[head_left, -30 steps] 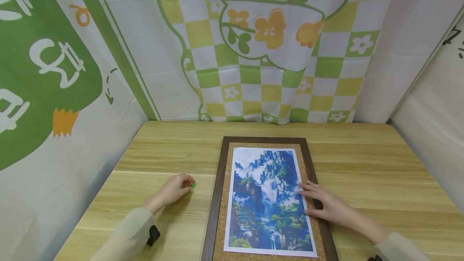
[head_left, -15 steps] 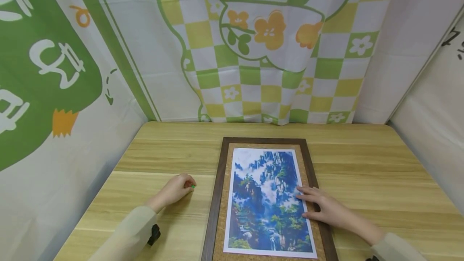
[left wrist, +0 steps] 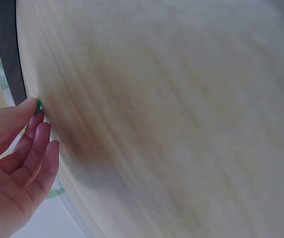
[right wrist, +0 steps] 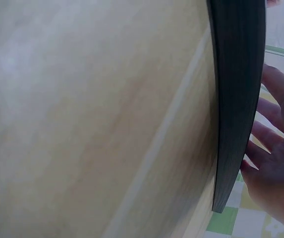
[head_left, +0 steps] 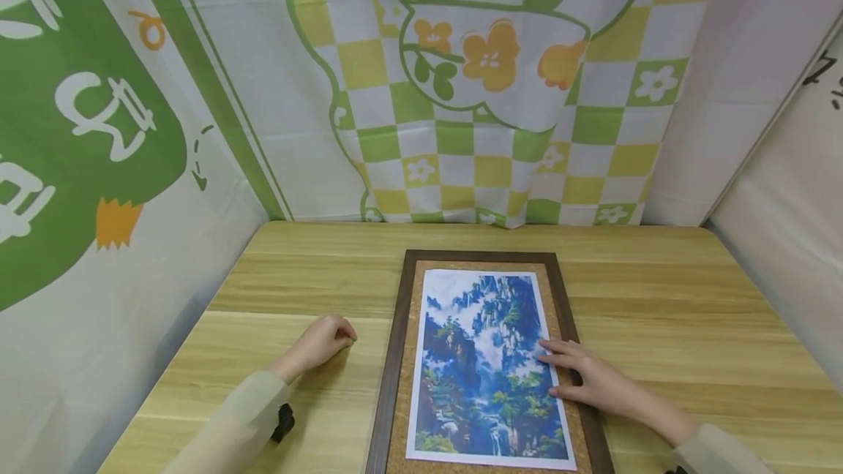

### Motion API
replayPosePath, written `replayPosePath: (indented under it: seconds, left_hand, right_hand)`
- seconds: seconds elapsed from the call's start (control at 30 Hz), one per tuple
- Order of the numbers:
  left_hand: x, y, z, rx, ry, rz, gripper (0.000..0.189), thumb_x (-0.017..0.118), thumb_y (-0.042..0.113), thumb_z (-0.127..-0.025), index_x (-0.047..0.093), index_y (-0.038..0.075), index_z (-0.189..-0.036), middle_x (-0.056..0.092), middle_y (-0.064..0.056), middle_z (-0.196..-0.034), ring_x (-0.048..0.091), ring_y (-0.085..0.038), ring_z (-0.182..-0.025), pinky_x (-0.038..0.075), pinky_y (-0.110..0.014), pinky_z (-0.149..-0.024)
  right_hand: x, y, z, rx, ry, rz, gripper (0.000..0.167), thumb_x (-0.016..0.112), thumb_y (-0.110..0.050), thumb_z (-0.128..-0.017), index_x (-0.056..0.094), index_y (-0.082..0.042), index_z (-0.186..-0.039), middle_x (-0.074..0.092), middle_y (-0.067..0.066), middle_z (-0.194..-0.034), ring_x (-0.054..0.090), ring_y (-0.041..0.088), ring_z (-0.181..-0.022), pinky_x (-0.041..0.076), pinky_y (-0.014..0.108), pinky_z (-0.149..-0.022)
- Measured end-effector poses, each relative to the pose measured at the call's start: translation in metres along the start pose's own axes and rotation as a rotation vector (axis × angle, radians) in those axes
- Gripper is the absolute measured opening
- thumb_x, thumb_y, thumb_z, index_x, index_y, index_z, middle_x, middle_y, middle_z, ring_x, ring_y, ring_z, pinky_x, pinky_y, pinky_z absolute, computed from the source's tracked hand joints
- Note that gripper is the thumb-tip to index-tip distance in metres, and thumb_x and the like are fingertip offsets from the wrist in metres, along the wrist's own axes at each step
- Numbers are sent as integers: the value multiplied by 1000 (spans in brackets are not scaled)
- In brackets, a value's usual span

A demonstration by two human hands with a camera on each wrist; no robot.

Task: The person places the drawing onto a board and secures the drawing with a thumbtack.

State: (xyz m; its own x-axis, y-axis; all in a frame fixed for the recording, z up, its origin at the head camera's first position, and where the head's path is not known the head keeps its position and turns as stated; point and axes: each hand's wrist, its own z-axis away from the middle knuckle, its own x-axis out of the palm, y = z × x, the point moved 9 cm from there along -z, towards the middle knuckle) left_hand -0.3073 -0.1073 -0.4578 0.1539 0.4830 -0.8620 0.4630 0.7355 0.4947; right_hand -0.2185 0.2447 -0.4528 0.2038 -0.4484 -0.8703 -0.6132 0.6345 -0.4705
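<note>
On the left of the table, my left hand point(head_left: 319, 344) pinches a small green pushpin point(left wrist: 38, 106) between thumb and forefinger. The fingertips cover most of it, and in the head view it barely shows. A printed mountain landscape point(head_left: 490, 371) with a white border lies on a cork board point(head_left: 416, 298) in a dark wooden frame point(head_left: 388, 386). My right hand point(head_left: 596, 380) reaches over the frame's right side, its spread fingers resting on the print's right edge. In the right wrist view, the frame's dark side point(right wrist: 238, 99) stands beside the right hand's fingers.
The light wooden table point(head_left: 691, 313) extends on both sides of the board. A patterned curtain point(head_left: 454, 130) hangs behind its far edge. Pale printed walls point(head_left: 217, 108) close in the left and right sides.
My right hand has slid slightly left and nearer on the print. My left hand stays almost in place, turned a little, so less of the green pushpin shows in the head view.
</note>
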Motion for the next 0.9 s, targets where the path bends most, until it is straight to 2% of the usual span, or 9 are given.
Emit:
replayPosePath:
  seconds: [0.07, 0.2, 0.47, 0.67, 0.9]
  left_hand:
    - [0, 1, -1, 9, -3, 15, 4, 63, -2, -77, 66, -1, -79, 63, -6, -78, 57, -15, -71, 48, -27, -63]
    - [-1, -1, -3, -30, -14, 80, 5, 61, -1, -79, 65, 1, -82, 63, -5, -81, 58, -18, -75, 49, -30, -67]
    - [-7, 6, -19, -87, -7, 182, 11, 57, 0, -83, 66, -1, -89, 65, -7, -85, 58, -18, -78, 48, -31, -67]
    - [-8, 22, -36, -80, 17, 191, 11, 58, 3, -83, 67, 0, -89, 65, -7, -86, 58, -17, -77, 48, -28, -67]
    - [-3, 43, -58, -60, 21, 263, 13, 55, 3, -85, 66, -1, -91, 65, -10, -89, 58, -18, -78, 49, -27, -64]
  right_hand:
    - [0, 0, 0, 0, 0, 2, 49, 60, -36, -82, 56, -4, -119, 43, 21, -129, 37, 43, -115, 35, 59, -85]
    - [0, 0, 1, -5, 4, 16, 50, 59, -37, -82, 56, -4, -119, 43, 21, -129, 38, 43, -114, 35, 59, -85]
    - [0, 0, 1, 4, -4, -11, 49, 59, -37, -82, 56, -5, -119, 42, 21, -130, 37, 43, -115, 33, 60, -86]
    - [0, 0, 1, 10, -5, -17, 50, 59, -37, -82, 55, -4, -120, 42, 21, -130, 36, 43, -115, 33, 60, -86]
    - [-1, -1, 1, 7, 3, -5, 49, 59, -36, -82, 56, -5, -119, 42, 21, -129, 37, 43, -115, 33, 60, -86]
